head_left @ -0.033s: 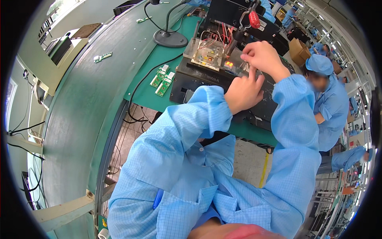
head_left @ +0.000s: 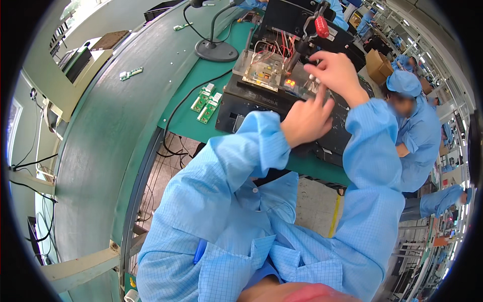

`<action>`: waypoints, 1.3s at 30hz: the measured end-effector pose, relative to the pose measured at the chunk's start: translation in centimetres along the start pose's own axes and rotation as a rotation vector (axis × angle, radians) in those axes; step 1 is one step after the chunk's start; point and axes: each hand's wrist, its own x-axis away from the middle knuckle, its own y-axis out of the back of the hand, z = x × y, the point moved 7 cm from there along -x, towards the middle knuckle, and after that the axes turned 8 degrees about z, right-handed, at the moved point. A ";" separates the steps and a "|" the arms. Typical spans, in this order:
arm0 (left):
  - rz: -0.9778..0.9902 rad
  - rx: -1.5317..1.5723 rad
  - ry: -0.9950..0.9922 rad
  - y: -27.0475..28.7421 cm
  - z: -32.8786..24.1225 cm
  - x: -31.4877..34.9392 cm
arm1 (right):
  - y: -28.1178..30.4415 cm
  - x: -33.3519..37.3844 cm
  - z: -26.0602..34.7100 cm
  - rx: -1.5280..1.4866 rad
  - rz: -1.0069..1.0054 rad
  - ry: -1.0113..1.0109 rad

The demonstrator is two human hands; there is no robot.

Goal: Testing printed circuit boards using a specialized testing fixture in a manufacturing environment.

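Note:
My left hand point(head_left: 306, 120) is over the front right of a black test box point(head_left: 256, 96), index finger stretched out toward small white-tipped switches point(head_left: 313, 80) on the box top. It holds nothing that I can see. My right hand point(head_left: 336, 75) hovers just above and behind those switches, fingers bent but apart; whether a fingertip touches one is hard to make out. Left of the switches glows a red digit display point(head_left: 290, 82). Beside it a circuit board point(head_left: 262, 73) lies in a clear fixture, under a toggle clamp with a red handle point(head_left: 321, 25).
Two green circuit boards point(head_left: 205, 104) lie on the green mat left of the box. A black lamp base point(head_left: 216, 50) stands behind them. Another small board point(head_left: 132, 74) rests on the long green conveyor point(head_left: 105, 141). A co-worker in blue point(head_left: 415, 131) is at the right.
My right hand's fingers have parted and lifted a little, showing more of the white-tipped switches. My left hand has shifted slightly left.

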 end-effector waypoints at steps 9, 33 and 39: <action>0.017 0.064 -0.311 1.9 0.1 4.8 | 5.4 1.2 4.4 -0.060 -0.589 0.317; -0.132 0.079 -0.113 10.4 9.8 2.1 | -2.4 9.8 -5.2 -0.163 -0.574 0.061; -0.169 0.088 -0.128 9.3 11.8 0.4 | -4.9 11.7 -6.7 -0.144 -0.585 0.023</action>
